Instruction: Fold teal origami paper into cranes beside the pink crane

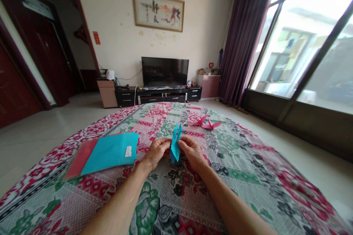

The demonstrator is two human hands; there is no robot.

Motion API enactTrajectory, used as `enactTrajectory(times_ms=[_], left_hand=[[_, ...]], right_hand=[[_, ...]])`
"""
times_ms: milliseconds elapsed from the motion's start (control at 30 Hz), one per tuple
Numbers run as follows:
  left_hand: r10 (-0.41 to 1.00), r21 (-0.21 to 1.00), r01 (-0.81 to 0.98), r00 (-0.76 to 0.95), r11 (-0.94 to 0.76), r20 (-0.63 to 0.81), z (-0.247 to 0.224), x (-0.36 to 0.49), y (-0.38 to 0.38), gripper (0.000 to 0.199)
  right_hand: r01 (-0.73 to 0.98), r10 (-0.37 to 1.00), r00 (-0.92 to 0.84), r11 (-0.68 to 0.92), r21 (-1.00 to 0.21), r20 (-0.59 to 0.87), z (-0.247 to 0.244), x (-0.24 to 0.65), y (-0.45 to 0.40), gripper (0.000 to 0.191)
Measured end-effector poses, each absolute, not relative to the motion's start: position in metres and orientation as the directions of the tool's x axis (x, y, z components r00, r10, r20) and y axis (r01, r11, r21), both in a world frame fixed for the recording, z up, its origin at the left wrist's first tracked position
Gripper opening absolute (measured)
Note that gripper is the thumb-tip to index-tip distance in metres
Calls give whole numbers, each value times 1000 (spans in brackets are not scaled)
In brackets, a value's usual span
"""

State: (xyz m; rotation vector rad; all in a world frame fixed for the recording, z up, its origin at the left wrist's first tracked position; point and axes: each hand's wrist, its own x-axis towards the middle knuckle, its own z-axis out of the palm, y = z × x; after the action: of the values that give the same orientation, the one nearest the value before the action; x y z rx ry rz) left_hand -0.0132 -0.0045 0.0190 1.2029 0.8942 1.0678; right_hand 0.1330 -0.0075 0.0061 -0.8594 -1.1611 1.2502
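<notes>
A blue folded paper [175, 147] is held upright between my two hands above the table, its two narrow points side by side at the top. My left hand [157, 152] pinches its left edge between thumb and fingers. On the other side, my right hand [192, 150] grips the right edge, thumb toward me. The fingertips behind the paper are partly hidden. Beyond my right hand lie two pink paper cranes, one [212, 124] close beside the other [199, 120].
A clear packet of blue and red paper sheets [110, 154] with a white label lies on the left. A patterned cloth [237, 176] covers the rounded table. Farther off stand a television [165, 72] on a low black cabinet [127, 97] and a dark curtain [234, 40].
</notes>
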Motion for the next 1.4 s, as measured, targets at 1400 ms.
enactTrajectory(times_ms=[1400], left_hand=[[977, 984, -3, 117, -178, 177, 15, -10, 2, 26]], right_hand=[[34, 932, 26, 361, -932, 362, 9, 123, -14, 34]])
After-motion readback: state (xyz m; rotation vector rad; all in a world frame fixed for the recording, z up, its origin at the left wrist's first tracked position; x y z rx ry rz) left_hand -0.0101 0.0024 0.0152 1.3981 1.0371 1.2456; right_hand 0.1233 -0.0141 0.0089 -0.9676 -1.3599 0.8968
